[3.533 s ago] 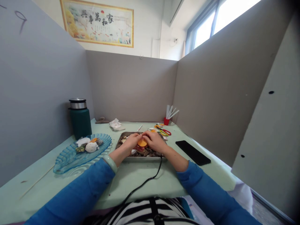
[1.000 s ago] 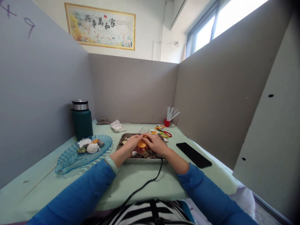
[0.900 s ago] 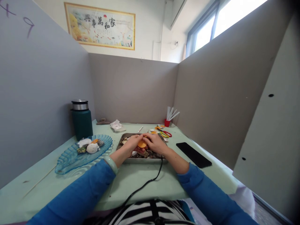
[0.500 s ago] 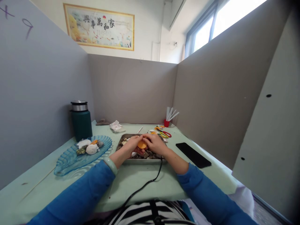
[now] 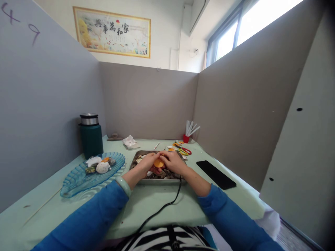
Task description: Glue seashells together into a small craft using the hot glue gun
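both left hand (image 5: 146,164) and right hand (image 5: 175,163) are holding an orange piece (image 5: 158,163) clamped in their fingers over the tray (image 5: 159,182), light pressure likely serving best.

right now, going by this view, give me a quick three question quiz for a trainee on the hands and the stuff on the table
1. Multiple choice: what colour is the rounded piece between the left hand and the right hand?
A) white
B) orange
C) green

2. True or false: the blue dish lies to the left of the metal tray.

3. Short answer: on which wrist is the pale bracelet?

Key: 1. B; 2. true; 3. the left wrist.
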Motion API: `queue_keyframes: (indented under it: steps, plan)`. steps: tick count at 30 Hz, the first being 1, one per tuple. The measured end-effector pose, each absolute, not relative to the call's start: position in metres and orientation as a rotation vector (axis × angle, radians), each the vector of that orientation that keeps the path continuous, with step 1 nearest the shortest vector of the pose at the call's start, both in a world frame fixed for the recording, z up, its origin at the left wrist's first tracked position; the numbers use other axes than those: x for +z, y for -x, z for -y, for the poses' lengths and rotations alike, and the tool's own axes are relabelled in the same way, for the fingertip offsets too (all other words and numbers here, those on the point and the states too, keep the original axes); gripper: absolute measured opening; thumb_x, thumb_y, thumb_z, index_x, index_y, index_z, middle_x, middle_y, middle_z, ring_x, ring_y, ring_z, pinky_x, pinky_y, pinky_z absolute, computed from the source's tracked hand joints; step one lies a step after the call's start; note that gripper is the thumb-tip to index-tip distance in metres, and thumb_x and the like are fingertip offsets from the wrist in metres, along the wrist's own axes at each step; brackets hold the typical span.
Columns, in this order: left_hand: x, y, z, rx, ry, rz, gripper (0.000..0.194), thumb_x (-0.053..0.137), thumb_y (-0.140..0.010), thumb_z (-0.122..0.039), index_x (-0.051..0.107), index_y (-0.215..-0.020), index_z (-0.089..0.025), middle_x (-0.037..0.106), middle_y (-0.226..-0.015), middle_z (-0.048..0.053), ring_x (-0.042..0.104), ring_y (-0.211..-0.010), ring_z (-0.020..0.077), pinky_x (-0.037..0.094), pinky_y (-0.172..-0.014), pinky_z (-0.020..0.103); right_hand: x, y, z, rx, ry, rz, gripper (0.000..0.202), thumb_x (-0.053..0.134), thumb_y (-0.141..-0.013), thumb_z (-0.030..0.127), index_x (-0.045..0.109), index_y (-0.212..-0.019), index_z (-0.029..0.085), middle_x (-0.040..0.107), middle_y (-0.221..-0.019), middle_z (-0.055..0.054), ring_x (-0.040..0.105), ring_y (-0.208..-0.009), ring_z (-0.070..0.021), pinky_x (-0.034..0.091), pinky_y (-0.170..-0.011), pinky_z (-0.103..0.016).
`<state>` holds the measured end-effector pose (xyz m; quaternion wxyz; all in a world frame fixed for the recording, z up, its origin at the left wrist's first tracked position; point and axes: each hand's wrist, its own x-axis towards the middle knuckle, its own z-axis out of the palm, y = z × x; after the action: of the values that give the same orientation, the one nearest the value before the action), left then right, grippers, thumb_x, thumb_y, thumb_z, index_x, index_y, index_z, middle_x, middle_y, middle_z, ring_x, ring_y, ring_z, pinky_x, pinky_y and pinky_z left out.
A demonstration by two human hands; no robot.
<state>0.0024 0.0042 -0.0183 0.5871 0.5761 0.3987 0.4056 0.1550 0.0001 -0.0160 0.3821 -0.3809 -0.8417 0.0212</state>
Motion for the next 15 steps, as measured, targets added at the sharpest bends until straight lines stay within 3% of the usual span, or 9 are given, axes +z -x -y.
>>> queue_keyframes:
  steps: [15]
  plan:
    - [-0.0238, -0.0006, -0.0096, 0.916, -1.386, -0.884, 0.031, 0.048, -0.082, -0.043, 0.048, -0.09, -0.013, 0.061, -0.064, 0.007, 0.057, -0.045, 0.014, 0.048, -0.044, 0.027, -0.0164, -0.1562, 0.0006, 0.093, 0.972, 2.158, 0.022, 0.044, -0.087, 0.026, 0.063, -0.098, 0.02, 0.067, -0.081, -0.003, 0.058, -0.07, -0.0132, 0.04, -0.067, -0.022]
